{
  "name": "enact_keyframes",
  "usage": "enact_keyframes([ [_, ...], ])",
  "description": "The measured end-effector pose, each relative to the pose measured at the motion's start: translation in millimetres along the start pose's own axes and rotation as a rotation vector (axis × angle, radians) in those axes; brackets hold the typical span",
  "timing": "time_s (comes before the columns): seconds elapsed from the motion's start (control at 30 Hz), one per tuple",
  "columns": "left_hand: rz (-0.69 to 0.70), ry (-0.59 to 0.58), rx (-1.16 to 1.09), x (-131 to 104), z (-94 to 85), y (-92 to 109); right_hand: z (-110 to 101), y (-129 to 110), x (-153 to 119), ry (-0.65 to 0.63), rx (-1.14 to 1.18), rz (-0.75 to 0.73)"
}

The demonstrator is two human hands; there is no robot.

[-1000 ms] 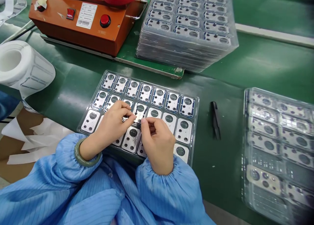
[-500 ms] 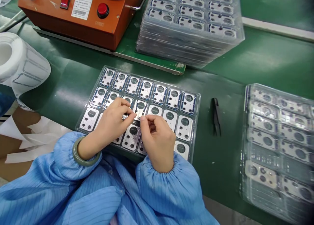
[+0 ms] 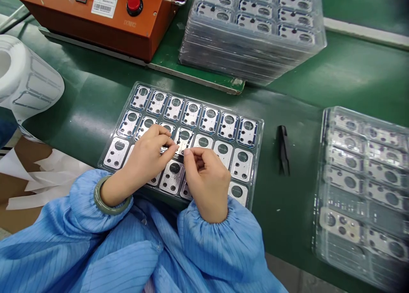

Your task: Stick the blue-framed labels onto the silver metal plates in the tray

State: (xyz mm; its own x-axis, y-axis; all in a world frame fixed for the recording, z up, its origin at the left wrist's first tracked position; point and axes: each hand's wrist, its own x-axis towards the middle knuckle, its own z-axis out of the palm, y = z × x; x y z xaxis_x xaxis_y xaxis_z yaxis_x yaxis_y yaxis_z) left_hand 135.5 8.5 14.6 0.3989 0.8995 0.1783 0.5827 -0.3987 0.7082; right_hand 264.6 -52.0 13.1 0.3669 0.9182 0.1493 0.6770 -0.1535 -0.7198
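Note:
A clear tray [image 3: 259, 156] of silvery metal plates lies before me; the top-row plates carry blue-edged frames. My left hand [image 3: 152, 147] is over its middle row, fingers curled and thumb near the index finger. My right hand [image 3: 206, 173] is closed in a pinch, its thumb and index tips at the lower edge of one plate [image 3: 184, 136] in that row. A thin dark edging shows on part of this plate. Both sets of fingertips meet around it, and what they pinch is too small to make out. My hands hide several lower plates.
Black tweezers [image 3: 283, 150] lie right of the tray. Farther right is another clear tray [image 3: 338, 265] of plates. A tall tray stack [image 3: 230, 50] and an orange machine [image 3: 128, 33] stand behind. On the left are a sticker roll [image 3: 41, 82] and white paper strips [image 3: 60, 169].
The view has shifted slightly. Both hands keep nearly the same place over the same plate, with only small movement at the fingertips.

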Motion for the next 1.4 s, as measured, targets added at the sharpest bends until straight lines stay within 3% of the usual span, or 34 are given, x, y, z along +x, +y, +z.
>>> enact_keyframes([
  [0.73,0.015,-0.010,0.019,0,0.1,-1,0,0,-1,0.008,-0.024,-0.022],
  [1.07,0.105,-0.065,0.063,0,-2.2,-5,-7,7,0,-0.053,-0.031,-0.097],
  [1.4,0.102,-0.083,0.059,1,-3.3,-4,-9,11,0,-0.071,-0.079,-0.124],
])
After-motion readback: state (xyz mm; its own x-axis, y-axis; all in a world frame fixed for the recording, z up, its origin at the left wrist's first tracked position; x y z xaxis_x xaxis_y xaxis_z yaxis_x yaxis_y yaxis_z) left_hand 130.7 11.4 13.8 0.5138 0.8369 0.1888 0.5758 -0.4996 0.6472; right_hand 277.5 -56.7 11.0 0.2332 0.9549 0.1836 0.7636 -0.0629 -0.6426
